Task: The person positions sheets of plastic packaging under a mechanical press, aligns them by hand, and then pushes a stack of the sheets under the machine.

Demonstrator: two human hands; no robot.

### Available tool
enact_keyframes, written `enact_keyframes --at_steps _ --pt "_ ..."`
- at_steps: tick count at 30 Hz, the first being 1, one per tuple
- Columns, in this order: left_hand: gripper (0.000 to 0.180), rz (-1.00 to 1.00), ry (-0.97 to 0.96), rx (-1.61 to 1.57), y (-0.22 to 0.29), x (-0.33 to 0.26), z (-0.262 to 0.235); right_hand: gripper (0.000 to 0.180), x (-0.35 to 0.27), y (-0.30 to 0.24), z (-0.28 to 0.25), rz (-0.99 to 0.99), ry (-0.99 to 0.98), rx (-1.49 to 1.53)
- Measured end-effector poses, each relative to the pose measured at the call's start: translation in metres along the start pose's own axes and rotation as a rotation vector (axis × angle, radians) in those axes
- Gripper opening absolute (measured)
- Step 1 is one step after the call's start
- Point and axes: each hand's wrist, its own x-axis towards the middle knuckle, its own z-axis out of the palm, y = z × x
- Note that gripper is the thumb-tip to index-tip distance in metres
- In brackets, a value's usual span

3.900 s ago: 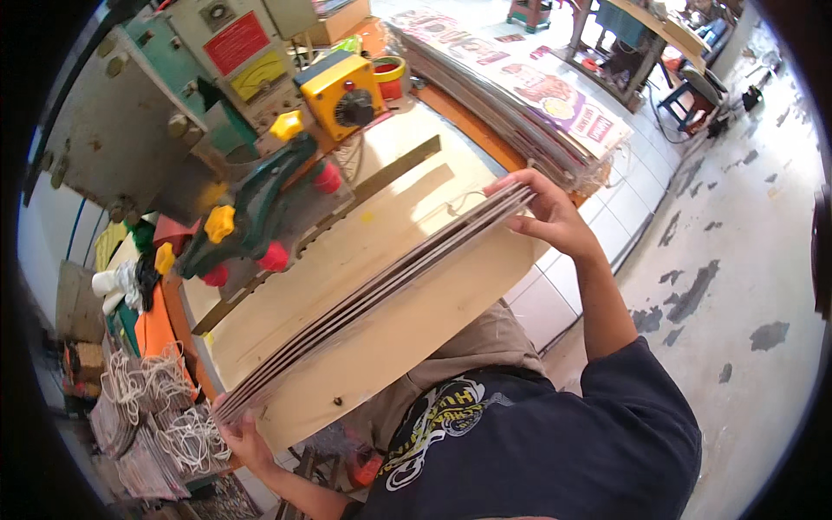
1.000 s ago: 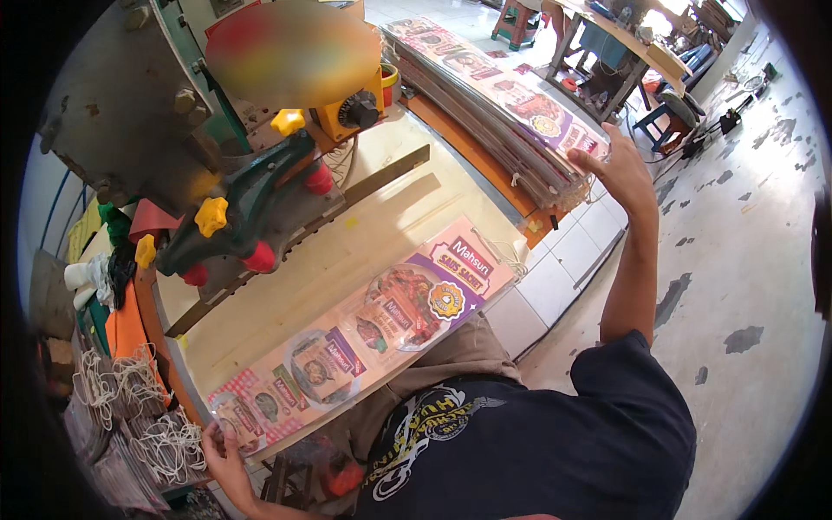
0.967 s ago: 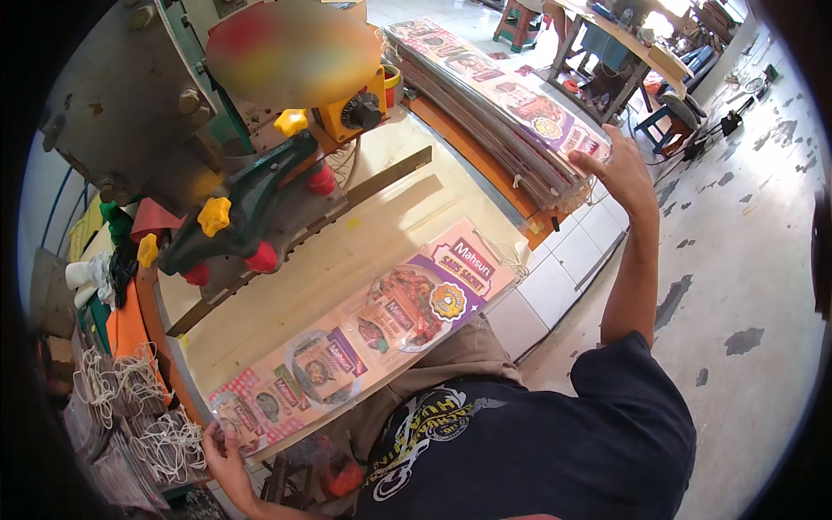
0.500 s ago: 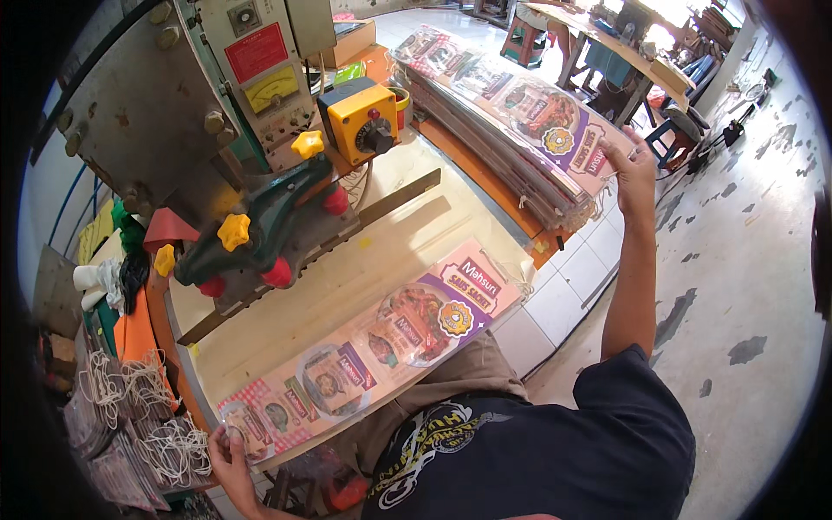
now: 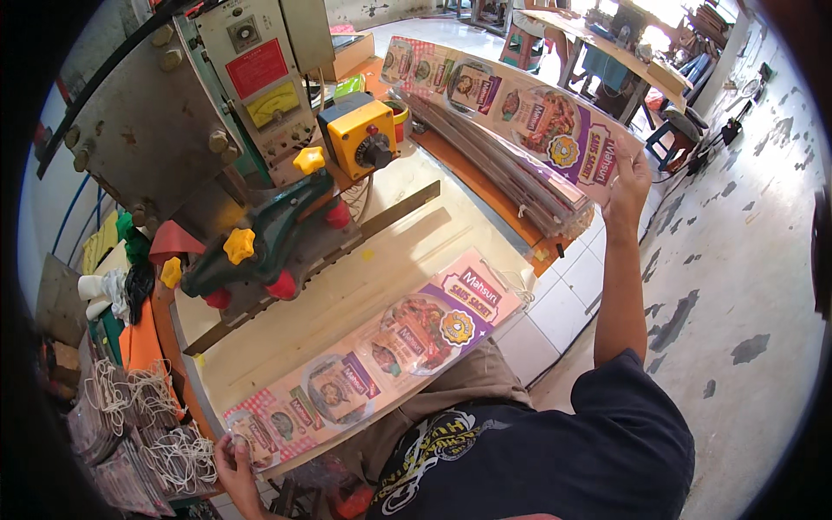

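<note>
A long pink and purple printed plastic banner strip (image 5: 407, 338) lies slantwise along the near edge of the pale worktable. My left hand (image 5: 234, 464) pinches its lower left end, thumb on top. Out to the right, my right hand (image 5: 628, 186) grips the near end of a second, matching banner strip (image 5: 494, 95). This one is bowed upward, partly raised over a thick stack of banner strips (image 5: 485, 156) at the back right. Beyond the strip on the table stands a heat-sealing press with a dark green clamp bar (image 5: 269, 230) and yellow star knobs.
A yellow control box (image 5: 357, 139) with a black dial sits beside the press. At the left edge are bundles with white cords (image 5: 178, 451). A long metal bar (image 5: 400, 211) crosses the worktable (image 5: 433, 243). Stools and a workbench (image 5: 607, 43) stand farther back.
My right hand has lifted the upper strip off the stack, so it now arches up and its far end shows. The left hand stays on the table strip's end.
</note>
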Motion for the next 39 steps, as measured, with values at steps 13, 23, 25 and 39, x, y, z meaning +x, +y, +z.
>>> enact_keyframes --at_steps 13,23,25,39 --pt "0.053 -0.013 0.002 0.085 -0.010 0.002 -0.006 0.024 -0.010 -0.014 -0.033 -0.087 0.014 0.000" --pt "0.050 0.043 0.014 0.121 0.023 0.004 0.011 0.051 -0.016 -0.039 -0.081 -0.018 -0.100 0.113" --pt "0.052 0.029 0.004 0.068 0.021 0.001 0.006 0.056 -0.019 -0.039 -0.106 0.036 -0.094 0.091" --pt "0.046 0.020 -0.020 0.103 0.028 0.010 0.006 0.060 -0.066 -0.047 -0.262 0.316 0.382 0.023"
